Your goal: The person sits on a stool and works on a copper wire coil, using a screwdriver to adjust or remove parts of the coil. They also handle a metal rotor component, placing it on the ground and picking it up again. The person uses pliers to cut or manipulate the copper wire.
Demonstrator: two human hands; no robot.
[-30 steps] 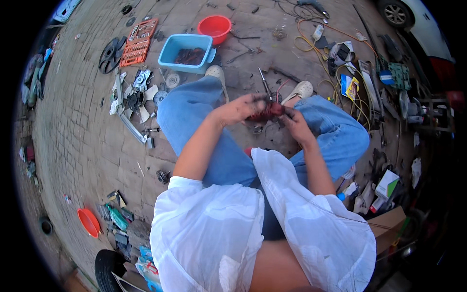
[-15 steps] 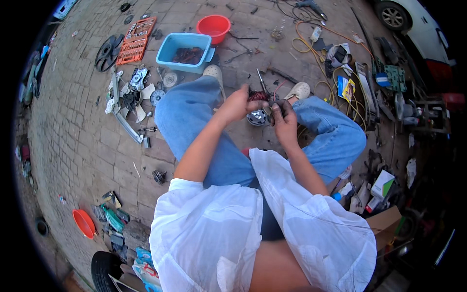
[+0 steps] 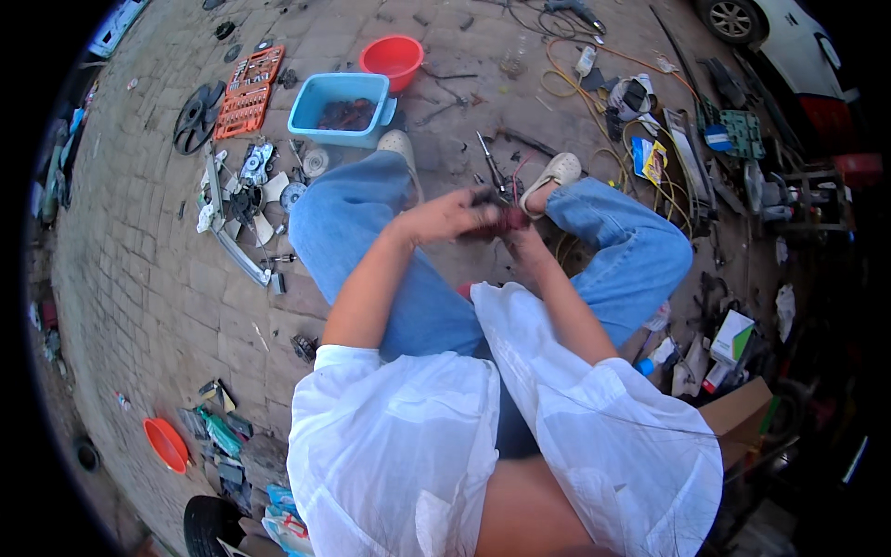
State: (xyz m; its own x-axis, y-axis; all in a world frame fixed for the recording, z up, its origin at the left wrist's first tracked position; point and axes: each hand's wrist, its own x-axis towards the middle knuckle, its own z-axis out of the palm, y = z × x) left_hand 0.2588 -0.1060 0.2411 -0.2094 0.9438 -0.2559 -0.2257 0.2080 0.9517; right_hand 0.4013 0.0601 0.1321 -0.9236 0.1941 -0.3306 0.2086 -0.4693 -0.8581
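Between my knees both hands come together on a dark red copper wire winding (image 3: pixel 509 221), smeared by motion. My left hand (image 3: pixel 444 216) lies across its left side with the fingers bent over it. From below, my right hand (image 3: pixel 525 245) grips it at the right; its fingers are mostly hidden. Just beyond the hands, a screwdriver-like tool (image 3: pixel 492 160) with a metal shaft lies on the paving beside a thin pink wire (image 3: pixel 522 172).
A blue basin (image 3: pixel 339 137) of dark red scraps and a red bowl (image 3: pixel 392 61) stand ahead. To the left lie an orange socket set (image 3: pixel 248 93), a black fan (image 3: pixel 193 119) and dismantled metal parts (image 3: pixel 246 200). Yellow cables (image 3: pixel 608 153) and a white car (image 3: pixel 798 56) are on the right.
The winding has shifted down and toward my right hand. My left hand has turned palm-down over it. The round silver part seen below the hands before is now hidden.
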